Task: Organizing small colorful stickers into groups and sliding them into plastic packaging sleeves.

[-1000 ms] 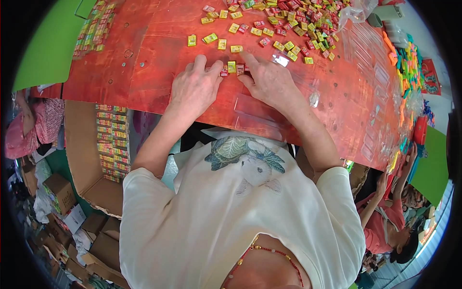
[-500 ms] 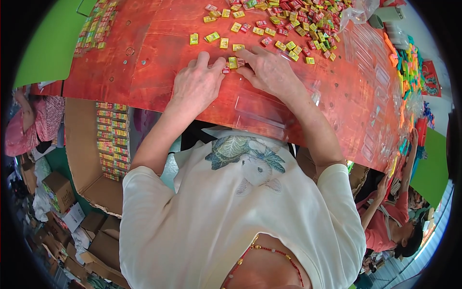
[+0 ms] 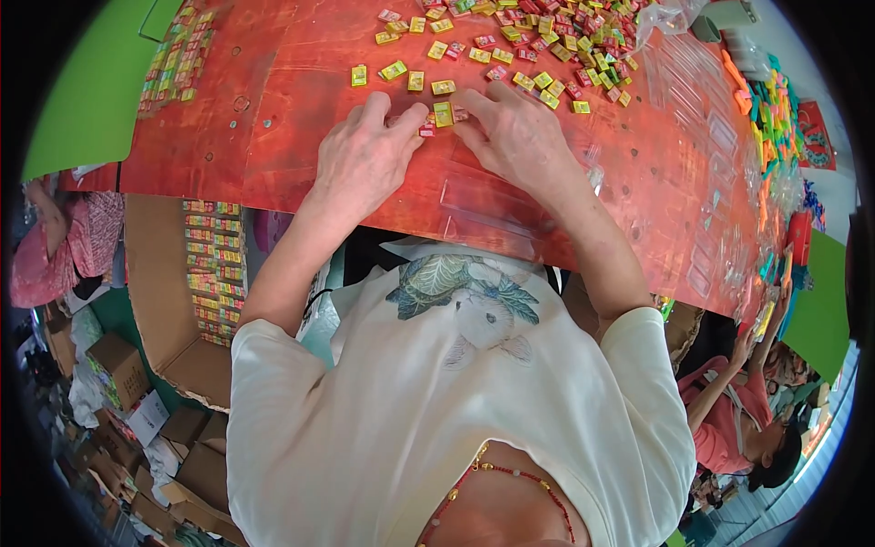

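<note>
Both my hands meet over the red tabletop (image 3: pixel 301 137), fingers bent. Between them stands a small yellow box (image 3: pixel 443 114), with small red boxes on either side of it. My left hand (image 3: pixel 367 150) has its fingertips against a red box (image 3: pixel 427 129), which they partly cover. On the other side, the thumb and forefinger of my right hand (image 3: pixel 519 137) close around another red box (image 3: pixel 460 115), mostly hidden by them. Just beyond my fingers lie loose yellow boxes (image 3: pixel 416 81).
A heap of small yellow and red boxes (image 3: pixel 583 46) covers the table's far side. Clear plastic trays (image 3: pixel 492 205) lie near the front edge, more at right. Rows of boxes (image 3: pixel 173 59) stand far left. A carton (image 3: pixel 159 283) is below. A co-worker (image 3: pixel 729 401) works at right.
The yellow box between my hands now shows more of its face. My hands stay nearly in place, and the view has shifted slightly. The co-worker's hands at right have moved.
</note>
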Motion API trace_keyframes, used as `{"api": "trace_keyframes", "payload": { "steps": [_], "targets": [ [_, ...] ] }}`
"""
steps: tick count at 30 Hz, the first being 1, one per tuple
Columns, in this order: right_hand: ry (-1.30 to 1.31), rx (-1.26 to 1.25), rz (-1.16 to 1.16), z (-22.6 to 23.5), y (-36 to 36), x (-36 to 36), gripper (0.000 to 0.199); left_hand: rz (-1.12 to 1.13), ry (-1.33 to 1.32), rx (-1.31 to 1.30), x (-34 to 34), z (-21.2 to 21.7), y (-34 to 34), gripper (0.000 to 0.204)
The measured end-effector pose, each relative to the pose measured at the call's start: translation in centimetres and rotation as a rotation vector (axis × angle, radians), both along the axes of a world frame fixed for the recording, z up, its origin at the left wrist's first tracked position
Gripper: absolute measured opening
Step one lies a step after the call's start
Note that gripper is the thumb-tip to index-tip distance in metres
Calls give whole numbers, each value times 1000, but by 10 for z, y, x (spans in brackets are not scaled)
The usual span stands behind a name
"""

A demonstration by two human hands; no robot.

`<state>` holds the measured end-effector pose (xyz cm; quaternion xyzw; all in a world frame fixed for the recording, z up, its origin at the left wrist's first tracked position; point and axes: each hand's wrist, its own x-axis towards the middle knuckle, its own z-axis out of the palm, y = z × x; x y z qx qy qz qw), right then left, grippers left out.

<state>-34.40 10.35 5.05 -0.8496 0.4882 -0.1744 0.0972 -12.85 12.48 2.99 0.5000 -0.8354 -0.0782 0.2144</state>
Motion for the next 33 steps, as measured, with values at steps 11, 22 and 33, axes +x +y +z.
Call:
{"api": "trace_keyframes", "payload": {
  "steps": [11,22,33],
  "targets": [
    [29,52,-294,-12,86,-42,21,-418,-42,-60,-54,-13,9,38],
    [-35,-14,-309,-22,93,-43,35,-376,-133,-7,-61,-14,9,40],
    [-10,27,-305,-21,101,-51,35,-353,-149,162,-45,-26,18,81]
  ]
}}
